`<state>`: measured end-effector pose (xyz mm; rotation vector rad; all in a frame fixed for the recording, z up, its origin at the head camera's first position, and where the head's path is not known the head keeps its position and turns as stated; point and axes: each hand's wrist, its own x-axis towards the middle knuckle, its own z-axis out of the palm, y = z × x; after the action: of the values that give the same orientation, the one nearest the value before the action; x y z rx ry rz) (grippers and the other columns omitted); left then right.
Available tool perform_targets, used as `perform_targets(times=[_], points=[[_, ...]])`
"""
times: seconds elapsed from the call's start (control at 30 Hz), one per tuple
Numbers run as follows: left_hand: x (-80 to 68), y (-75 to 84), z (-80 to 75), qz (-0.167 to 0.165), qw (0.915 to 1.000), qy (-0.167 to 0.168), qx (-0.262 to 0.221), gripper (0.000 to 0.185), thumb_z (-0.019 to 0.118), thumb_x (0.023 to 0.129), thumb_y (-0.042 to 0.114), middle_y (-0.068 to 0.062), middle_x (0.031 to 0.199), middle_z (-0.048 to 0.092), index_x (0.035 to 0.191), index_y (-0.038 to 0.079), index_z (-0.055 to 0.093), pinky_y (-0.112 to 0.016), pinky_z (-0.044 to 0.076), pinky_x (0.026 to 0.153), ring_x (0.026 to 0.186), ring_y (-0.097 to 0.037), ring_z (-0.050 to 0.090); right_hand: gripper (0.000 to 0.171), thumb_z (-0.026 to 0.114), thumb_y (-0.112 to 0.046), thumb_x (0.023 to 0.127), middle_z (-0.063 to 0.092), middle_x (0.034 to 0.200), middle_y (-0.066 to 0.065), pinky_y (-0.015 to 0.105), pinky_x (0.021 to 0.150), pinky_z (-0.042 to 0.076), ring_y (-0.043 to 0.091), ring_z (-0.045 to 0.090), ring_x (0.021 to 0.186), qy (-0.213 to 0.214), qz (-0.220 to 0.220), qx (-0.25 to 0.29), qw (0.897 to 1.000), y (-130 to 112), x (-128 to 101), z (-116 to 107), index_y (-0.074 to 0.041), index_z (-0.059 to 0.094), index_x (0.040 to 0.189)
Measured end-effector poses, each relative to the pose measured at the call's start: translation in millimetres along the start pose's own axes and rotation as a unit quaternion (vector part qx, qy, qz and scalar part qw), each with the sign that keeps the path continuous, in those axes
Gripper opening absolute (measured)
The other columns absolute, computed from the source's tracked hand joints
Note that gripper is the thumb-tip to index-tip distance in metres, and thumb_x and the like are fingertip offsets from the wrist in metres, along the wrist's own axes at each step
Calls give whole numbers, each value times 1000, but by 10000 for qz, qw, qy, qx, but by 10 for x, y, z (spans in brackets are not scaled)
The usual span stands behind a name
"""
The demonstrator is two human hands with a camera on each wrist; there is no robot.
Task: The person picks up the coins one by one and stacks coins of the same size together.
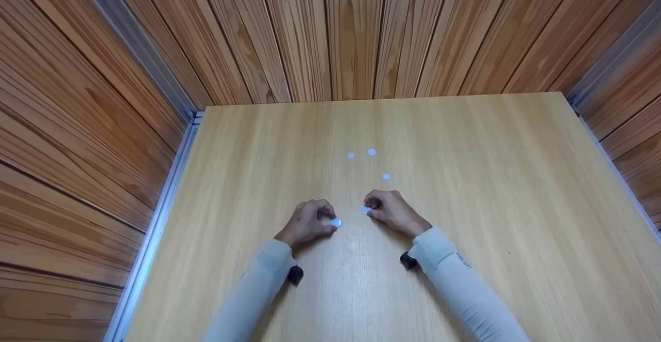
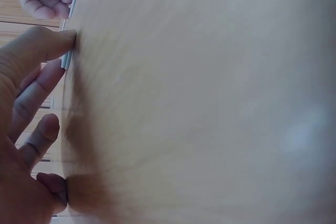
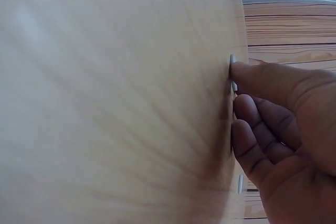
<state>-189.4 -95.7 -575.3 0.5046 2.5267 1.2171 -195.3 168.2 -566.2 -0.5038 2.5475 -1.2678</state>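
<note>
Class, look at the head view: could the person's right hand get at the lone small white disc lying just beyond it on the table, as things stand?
Probably yes. The white disc lies on bare table just beyond the right hand, with nothing between them. However, that hand already seems to pinch another disc.

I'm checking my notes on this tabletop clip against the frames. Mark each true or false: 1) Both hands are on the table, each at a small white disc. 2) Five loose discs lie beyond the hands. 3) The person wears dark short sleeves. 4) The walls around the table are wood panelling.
1) True. The left hand has its fingertips at a white disc, and the right hand at another disc, both on the table.
2) False. Three loose discs lie beyond the hands: and.
3) False. The sleeves are long and pale.
4) True. Wood panelling surrounds the table.
</note>
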Motion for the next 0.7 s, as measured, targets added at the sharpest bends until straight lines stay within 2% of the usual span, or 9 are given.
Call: perform_targets(times=[0.23,0.7], points=[[0,-19,12,61,10000,16,-65,19,83,81,16,11,92,68,94,18,69,-39,45,92,94,-14,60,17,70,-1,92,70,101,8,39,84,53,22,66,93,-35,-161,22,9999,4,-19,1,-1,67,108],[12,-23,11,81,9999,36,66,21,83,80,16,10,93,68,95,19,68,-41,44,92,95,-15,59,17,70,-2,91,69,99,4,37,83,52,18,64,90,-43,4,21,10000,-12,-56,21,-4,68,108]])
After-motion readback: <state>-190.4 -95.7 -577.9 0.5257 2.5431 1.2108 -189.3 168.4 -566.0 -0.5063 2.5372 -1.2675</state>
